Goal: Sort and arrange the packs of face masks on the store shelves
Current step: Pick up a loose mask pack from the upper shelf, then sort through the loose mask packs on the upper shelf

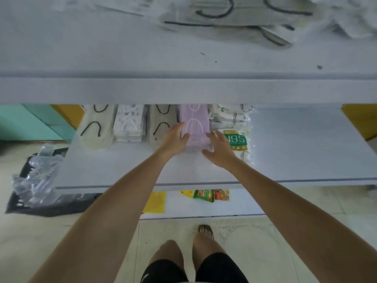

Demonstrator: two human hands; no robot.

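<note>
- Lying on the middle shelf (pixel 285 152), the lilac mask pack (pixel 195 127) has its far end hidden under the upper shelf (pixel 183 88).
- Left hand (pixel 175 137) presses its left edge, right hand (pixel 219 149) its right; both grips open, fingers spread.
- Neighbouring N95 pack (pixel 237 139) partly covered.
- Top-shelf packs (pixel 234 19) blurred.

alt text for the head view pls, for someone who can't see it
Left hand and right hand flank a stack of purple mask packs on the middle shelf. Grey, patterned and white packs lie alongside; snacks sit on the shelf below.
</note>
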